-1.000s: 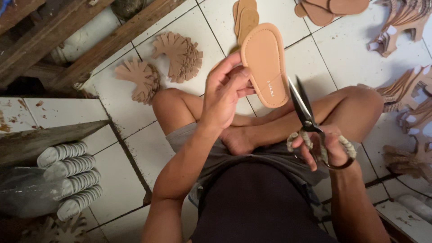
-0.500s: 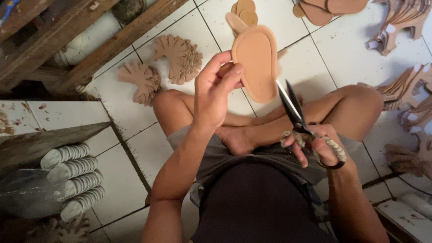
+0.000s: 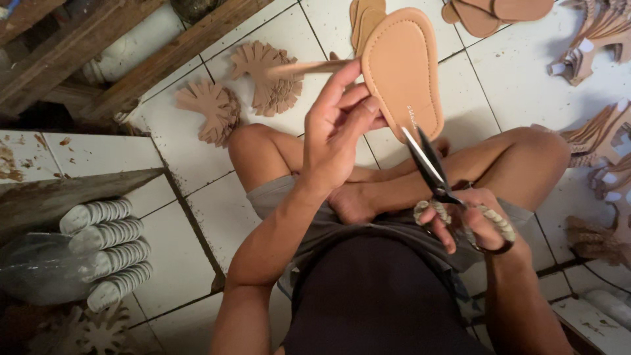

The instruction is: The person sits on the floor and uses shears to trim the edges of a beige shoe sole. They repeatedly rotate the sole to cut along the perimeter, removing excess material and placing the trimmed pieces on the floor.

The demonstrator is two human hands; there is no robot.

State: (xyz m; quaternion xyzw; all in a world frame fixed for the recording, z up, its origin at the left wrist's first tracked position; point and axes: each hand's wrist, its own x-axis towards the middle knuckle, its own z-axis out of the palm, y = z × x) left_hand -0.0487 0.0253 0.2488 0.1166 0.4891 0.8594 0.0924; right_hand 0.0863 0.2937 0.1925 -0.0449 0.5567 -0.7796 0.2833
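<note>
My left hand [image 3: 338, 131] holds a tan sandal insole [image 3: 402, 69] up over my crossed legs, fingers pinching its left edge. A thin trimmed strip [image 3: 305, 67] of the same tan material sticks out leftward from the insole's edge. My right hand [image 3: 470, 220] grips black scissors [image 3: 427, 164] whose handles are wrapped in pale cord. The blades are slightly apart and their tips touch the lower edge of the insole.
I sit cross-legged on white floor tiles [image 3: 197, 204]. Fanned piles of tan cut pieces [image 3: 263, 75] lie ahead on the left, more insoles [image 3: 499, 12] at the top, strap pieces [image 3: 601, 138] on the right. Rows of pale stacked soles [image 3: 105, 253] lie at left beside wooden beams [image 3: 118, 59].
The insole has turned in my left hand, and the scissors have cut further along its edge. A long thin strip now hangs off to the left.
</note>
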